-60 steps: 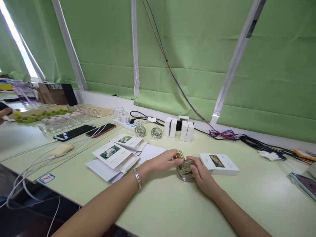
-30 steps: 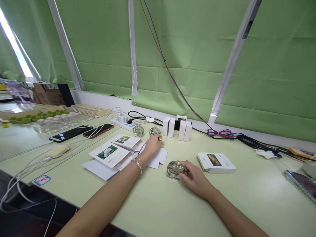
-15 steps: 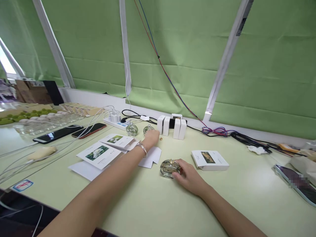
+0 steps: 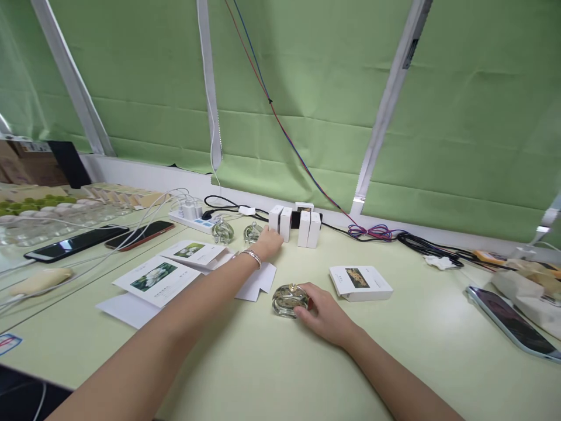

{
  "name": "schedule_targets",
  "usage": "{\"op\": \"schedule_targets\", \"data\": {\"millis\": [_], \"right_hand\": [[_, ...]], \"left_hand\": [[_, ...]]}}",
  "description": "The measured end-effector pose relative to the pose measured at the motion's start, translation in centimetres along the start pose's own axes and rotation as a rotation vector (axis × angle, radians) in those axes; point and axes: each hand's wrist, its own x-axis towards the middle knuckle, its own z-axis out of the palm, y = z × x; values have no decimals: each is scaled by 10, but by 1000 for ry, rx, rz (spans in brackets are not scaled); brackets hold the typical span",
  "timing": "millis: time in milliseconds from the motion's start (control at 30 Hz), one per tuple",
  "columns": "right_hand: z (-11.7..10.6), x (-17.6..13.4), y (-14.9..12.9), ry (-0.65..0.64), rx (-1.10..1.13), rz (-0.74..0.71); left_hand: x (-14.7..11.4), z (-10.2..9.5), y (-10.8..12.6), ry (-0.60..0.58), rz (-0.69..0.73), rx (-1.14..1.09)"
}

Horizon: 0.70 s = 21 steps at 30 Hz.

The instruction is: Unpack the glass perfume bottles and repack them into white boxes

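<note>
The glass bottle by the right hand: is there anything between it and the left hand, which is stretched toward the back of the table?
Only flat white paper lies between the glass bottle and the left hand; nothing upright. The right hand rests against the bottle.

Pale green table (image 4: 280, 362), pretty cluttered. Flower cards (image 4: 158, 276) and white paper (image 4: 256, 282) lie left of middle, a round glass bottle (image 4: 287, 299) sits mid-table, a flat white box (image 4: 360, 283) to its right. Two small bottles (image 4: 236, 232), upright white boxes (image 4: 295, 224), a power strip (image 4: 193, 217) and cables (image 4: 432, 245) line the back; phones (image 4: 511, 320) lie at both ends.
</note>
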Motion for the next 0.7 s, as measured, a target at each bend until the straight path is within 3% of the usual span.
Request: {"op": "schedule_targets", "data": {"millis": [300, 567, 700], "right_hand": [[1, 0, 1, -9, 1, -1], [1, 0, 0, -7, -14, 0], [3, -1, 1, 20, -76, 23]], "left_hand": [[-8, 2, 8, -20, 147, -7], [-11, 8, 8, -10, 88, 9], [-18, -8, 8, 46, 52, 0]]}}
